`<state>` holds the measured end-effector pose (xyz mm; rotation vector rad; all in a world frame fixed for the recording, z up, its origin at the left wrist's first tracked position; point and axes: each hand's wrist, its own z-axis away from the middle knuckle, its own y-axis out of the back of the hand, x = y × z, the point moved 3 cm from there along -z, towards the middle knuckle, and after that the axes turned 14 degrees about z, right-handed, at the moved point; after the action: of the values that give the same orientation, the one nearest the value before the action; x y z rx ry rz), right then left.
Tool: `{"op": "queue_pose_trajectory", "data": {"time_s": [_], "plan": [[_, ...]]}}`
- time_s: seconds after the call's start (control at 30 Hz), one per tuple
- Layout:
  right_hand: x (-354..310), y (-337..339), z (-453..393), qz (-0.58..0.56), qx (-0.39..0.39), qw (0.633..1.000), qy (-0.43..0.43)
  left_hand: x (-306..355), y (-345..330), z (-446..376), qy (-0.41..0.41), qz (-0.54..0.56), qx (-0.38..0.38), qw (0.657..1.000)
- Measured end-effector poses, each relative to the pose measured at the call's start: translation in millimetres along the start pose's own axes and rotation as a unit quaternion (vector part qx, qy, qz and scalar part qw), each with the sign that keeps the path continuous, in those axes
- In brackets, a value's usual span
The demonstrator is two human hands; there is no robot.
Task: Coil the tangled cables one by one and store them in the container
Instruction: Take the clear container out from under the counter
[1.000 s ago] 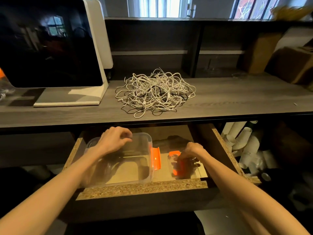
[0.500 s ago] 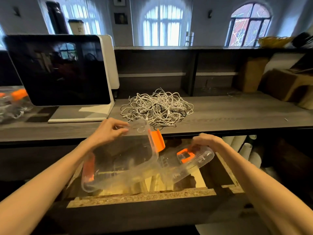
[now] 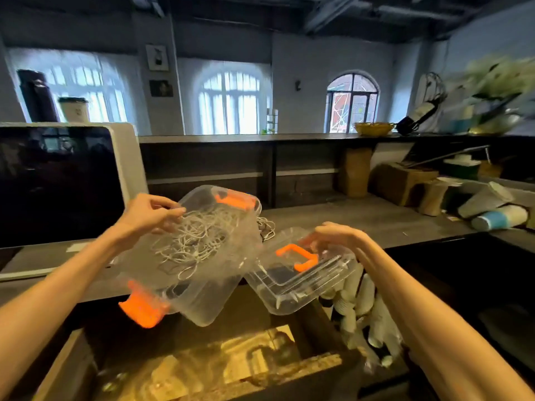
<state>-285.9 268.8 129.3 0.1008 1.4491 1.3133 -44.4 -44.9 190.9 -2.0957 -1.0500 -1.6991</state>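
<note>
Left hand [image 3: 147,214] pinching rim of clear container [image 3: 199,290], tilted above counter [image 3: 376,218], right hand [image 3: 337,237] gripping clear lid [image 3: 292,285] by its edge, just beside container, tangled white cables [image 3: 267,227] on counter behind, seen through container wall, dark monitor [image 3: 58,183] left

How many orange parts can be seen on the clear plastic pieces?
3: one clip on the container's far end, one on its near end, one handle on the lid. Others may be hidden.

Clear container [image 3: 202,296], orange clips [image 3: 143,309]; white cables [image 3: 197,241].
</note>
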Motion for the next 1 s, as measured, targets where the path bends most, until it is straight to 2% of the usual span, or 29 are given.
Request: {"op": "queue_pose_trajectory", "data": {"time_s": [0.2, 0.3, 0.5, 0.73, 0.8, 0.9, 1.0], "plan": [[30, 47, 11, -0.181, 0.149, 0.972, 0.013, 23, -69, -46, 0.004, 0.012, 0.029, 1.0], [55, 56, -2, -0.227, 0.168, 0.959, -0.006, 31, -107, -65, -0.007, 0.015, 0.05, 0.999], [118, 83, -43, -0.332, 0.229, 0.913, -0.06, 16, -187, -116, 0.067, 0.033, 0.067, 0.995], [174, 121, -93, -0.246, 0.26, 0.925, -0.132, -21, -260, -147, 0.114, 0.022, 0.066, 0.991], [184, 128, -109, -0.189, 0.274, 0.928, -0.169, -33, -273, -156, 0.131, 0.019, 0.068, 0.989], [185, 127, -125, -0.048, 0.257, 0.947, -0.185, -47, -288, -163, 0.141, 0.014, 0.062, 0.988], [174, 120, -138, 0.139, 0.255, 0.941, -0.174, -55, -296, -169, 0.137, 0.011, 0.056, 0.989]]}}
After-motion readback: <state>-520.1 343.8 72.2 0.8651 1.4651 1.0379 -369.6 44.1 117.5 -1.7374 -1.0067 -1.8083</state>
